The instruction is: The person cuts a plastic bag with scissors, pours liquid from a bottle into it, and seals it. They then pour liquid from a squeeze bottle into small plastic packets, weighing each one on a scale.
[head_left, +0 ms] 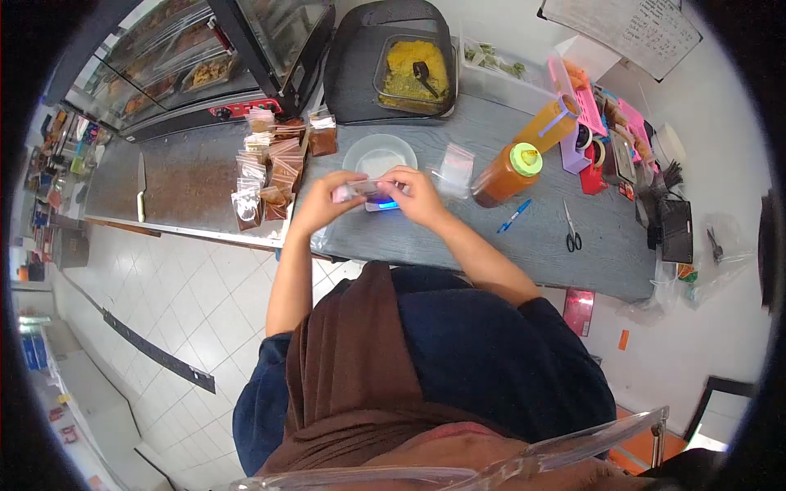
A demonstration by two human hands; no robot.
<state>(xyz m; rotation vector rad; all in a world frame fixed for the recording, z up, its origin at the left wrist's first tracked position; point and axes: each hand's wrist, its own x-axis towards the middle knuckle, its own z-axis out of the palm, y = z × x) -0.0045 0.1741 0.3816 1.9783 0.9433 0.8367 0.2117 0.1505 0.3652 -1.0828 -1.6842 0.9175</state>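
A small clear zip bag (pixel 357 191) with a pinkish edge is held between both hands in front of my body. My left hand (pixel 326 201) grips its left end, and the fingers of my right hand (pixel 416 197) pinch its right end. Behind the hands is a round translucent bowl (pixel 379 150). Partly hidden under the hands is a small scale (pixel 381 205) with a lit blue display. Flat zip bags (pixel 455 168) lie just right of my right hand. Left of my left hand are several zip bags of brown sauce (pixel 273 168).
A squeeze bottle of orange-brown sauce (pixel 503 176), a blue pen (pixel 514 216) and scissors (pixel 572 227) are on the right. Behind stands a yellow-filled tray (pixel 379 96) with a black scoop (pixel 423 76). A knife (pixel 142 188) lies at the left, below a glass food warmer (pixel 176 65).
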